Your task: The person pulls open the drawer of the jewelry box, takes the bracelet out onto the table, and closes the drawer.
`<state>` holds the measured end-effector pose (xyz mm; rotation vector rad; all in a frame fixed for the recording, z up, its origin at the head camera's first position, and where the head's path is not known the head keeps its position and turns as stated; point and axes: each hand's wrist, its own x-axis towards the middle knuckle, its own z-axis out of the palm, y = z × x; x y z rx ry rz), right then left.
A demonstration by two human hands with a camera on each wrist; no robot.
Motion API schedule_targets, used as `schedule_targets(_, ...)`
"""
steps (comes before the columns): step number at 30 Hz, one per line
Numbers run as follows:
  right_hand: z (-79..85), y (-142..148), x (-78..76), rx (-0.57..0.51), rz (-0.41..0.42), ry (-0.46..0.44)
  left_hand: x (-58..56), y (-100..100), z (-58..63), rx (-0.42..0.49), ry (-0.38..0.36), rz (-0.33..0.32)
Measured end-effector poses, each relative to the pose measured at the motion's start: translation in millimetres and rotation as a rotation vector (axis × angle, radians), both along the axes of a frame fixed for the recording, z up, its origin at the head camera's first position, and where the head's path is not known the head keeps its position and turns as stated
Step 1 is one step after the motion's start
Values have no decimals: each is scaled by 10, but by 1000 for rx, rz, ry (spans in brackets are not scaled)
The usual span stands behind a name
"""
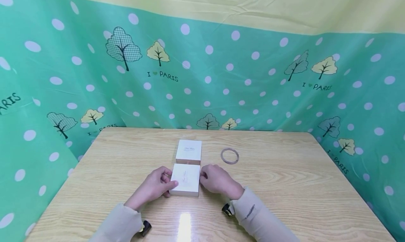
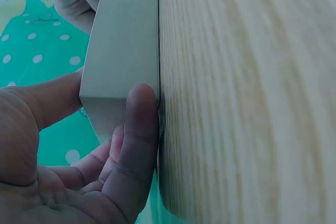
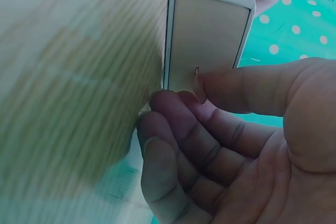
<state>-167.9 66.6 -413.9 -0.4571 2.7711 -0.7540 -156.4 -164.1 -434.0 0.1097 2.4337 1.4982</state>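
Note:
A white drawer-style box [image 1: 186,177] with faint lettering on its lid lies on the table between the hands. My left hand [image 1: 155,183] grips its left side, thumb on the top face and fingers along the side. In the left wrist view the fingers [image 2: 140,124] wrap the near corner of the box. At the box's right end is my right hand [image 1: 216,178]. The right wrist view shows its thumb and forefinger pinching a small pull tab [image 3: 198,85] that comes out of a slot in the drawer's beige front [image 3: 207,35]; the other fingers are curled below.
Directly behind stands a similar white box [image 1: 189,150] with a brownish front side. A thin translucent ring [image 1: 230,155] lies to its right on the wooden table [image 1: 278,185]. Green dotted curtain [image 1: 190,76] hangs behind the table and at both sides.

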Motion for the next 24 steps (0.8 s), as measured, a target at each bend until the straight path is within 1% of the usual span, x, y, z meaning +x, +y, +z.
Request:
schedule_targets(9,-41,12,-4,12,20,41,6,20,2,9,-28,31)
schedule_targets(16,-44,16,-1,18,15,45,6,22,3,23,-38,42)
schedule_targets(24,-43,17,5,20,9,36,-6,23,-3,54,-75,52)
